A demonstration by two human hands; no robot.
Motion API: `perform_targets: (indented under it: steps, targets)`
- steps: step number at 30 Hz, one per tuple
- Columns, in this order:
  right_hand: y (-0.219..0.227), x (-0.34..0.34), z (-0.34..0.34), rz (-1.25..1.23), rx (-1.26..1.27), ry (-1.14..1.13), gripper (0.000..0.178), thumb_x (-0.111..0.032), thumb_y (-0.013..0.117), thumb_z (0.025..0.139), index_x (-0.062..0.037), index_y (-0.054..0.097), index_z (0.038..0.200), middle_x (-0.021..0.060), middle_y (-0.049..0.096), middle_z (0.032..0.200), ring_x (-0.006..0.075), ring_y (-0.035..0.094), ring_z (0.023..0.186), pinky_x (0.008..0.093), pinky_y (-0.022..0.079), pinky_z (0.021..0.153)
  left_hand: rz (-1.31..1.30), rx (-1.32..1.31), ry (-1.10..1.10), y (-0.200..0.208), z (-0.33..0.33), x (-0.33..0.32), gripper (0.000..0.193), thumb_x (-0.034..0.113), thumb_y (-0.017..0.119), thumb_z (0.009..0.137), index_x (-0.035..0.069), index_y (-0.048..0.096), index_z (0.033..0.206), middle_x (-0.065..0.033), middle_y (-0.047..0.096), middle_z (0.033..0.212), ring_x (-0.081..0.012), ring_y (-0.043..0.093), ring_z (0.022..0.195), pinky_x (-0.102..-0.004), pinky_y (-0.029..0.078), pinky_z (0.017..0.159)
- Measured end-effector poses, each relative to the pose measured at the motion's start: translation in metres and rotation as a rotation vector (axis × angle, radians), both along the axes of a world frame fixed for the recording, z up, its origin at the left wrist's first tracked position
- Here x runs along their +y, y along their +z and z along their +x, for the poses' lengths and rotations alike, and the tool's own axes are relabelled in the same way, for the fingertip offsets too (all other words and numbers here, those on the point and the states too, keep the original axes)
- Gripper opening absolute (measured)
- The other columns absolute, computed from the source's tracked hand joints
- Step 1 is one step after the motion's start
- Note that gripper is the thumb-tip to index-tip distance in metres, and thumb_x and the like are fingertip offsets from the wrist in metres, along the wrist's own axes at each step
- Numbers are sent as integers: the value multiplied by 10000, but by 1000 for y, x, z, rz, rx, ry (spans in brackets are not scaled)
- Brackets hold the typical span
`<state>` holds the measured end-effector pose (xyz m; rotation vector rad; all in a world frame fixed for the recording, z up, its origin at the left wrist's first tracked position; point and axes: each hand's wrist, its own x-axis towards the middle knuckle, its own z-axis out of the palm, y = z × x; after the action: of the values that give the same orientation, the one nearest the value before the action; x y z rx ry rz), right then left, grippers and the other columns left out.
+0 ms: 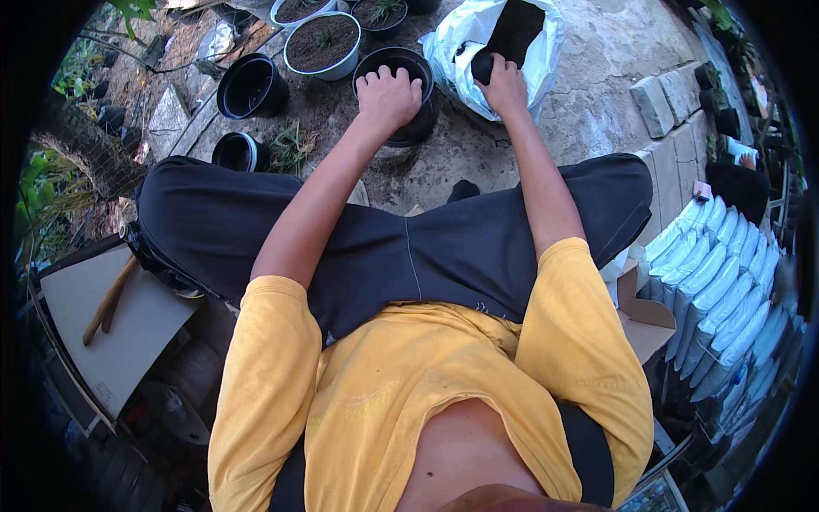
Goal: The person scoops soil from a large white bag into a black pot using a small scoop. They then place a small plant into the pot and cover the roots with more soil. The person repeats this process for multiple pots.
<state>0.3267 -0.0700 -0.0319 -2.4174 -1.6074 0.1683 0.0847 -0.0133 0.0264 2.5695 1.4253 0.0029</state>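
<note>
passable: concrete [597, 64] right of white bag [548, 72] | left obstacles: black pots [268, 90], grass clump [288, 148] | right obstacle: grey blocks [653, 107]

Two bare hands: one left hand [391, 96], one right hand [507, 87]. At least five black pots [275, 98]; nesting leaves the exact number unclear. Two white pots [339, 71]. One large white bag [546, 68]. One dark rounded object [483, 66]. One open cardboard box [650, 328]. Many pale packets [708, 273], too overlapped to count, form one pile.
</note>
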Motion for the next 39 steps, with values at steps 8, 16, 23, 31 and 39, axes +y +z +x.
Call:
perform_targets:
  steps: [8,16,23,31,39]
  targets:
    - [1,1,-1,8,-9,6,787,-414,810,792,-61,457,1400,243,572,1245,434,574,1150,488,480,975,-395,-297,91,-14,9,11,493,415,425,1005,16,627,1213,-274,599,1276,-494,575,1155,-549,455,996]
    - [-4,0,1,43,-28,20,778,-410,815,784,-62,469,1389,243,580,1217,437,589,1111,489,486,953,60,-53,-37,4,-4,12,319,286,526,940,32,639,1098,-194,675,1079,-412,667,987,-536,541,859]
    - [-5,2,0,30,-33,22,774,-408,812,788,-56,470,1386,245,583,1216,440,594,1104,492,485,952,-143,47,12,15,-7,26,299,212,515,904,25,645,1098,-187,685,1104,-403,665,1044,-521,531,903]
    - [1,2,-1,29,16,-20,760,-421,791,804,-68,468,1394,250,571,1246,436,580,1136,491,480,973,-629,-361,-29,-12,-4,41,423,125,453,860,6,656,1211,-203,694,1150,-356,656,1095,-418,492,983]
    - [-3,3,3,55,24,-13,749,-452,767,814,-119,472,1416,223,581,1244,432,589,1136,497,496,958,-492,-381,-77,-3,-14,39,402,117,452,862,13,655,1193,-164,706,1113,-304,657,1078,-385,485,976]
